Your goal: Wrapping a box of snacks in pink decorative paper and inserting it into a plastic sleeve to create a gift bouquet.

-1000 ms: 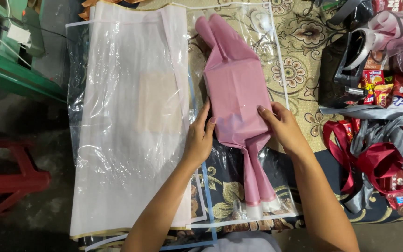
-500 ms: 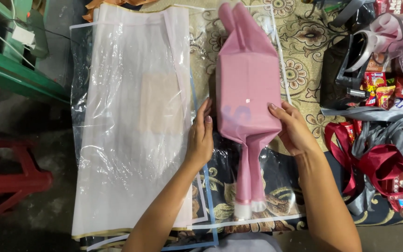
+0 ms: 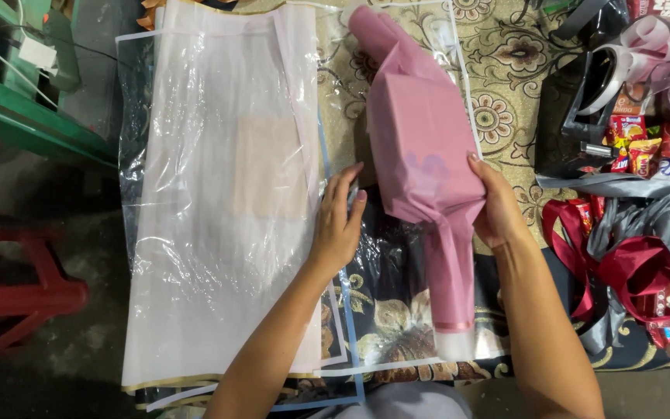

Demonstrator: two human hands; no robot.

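Fingers of the right hand (image 3: 498, 206) gripped the pink wrapped bundle (image 3: 420, 155); left hand (image 3: 339, 225) lay spread flat on clear plastic sheet (image 3: 219, 194), which looked slippery, so the bundle's loose tail might unfold.

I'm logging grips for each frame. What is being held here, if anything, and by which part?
The right hand grips the pink wrapped bundle at its lower right corner, above the twisted tail. The left hand rests flat on the clear plastic sheet, holding nothing.

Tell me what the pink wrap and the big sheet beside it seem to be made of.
Pink wrap: looks like thin matte paper or non-woven sheet, with soft creases and twisted ends; cannot tell which. Big sheet: clear glossy plastic film over a white layer, showing glare streaks and wrinkles.
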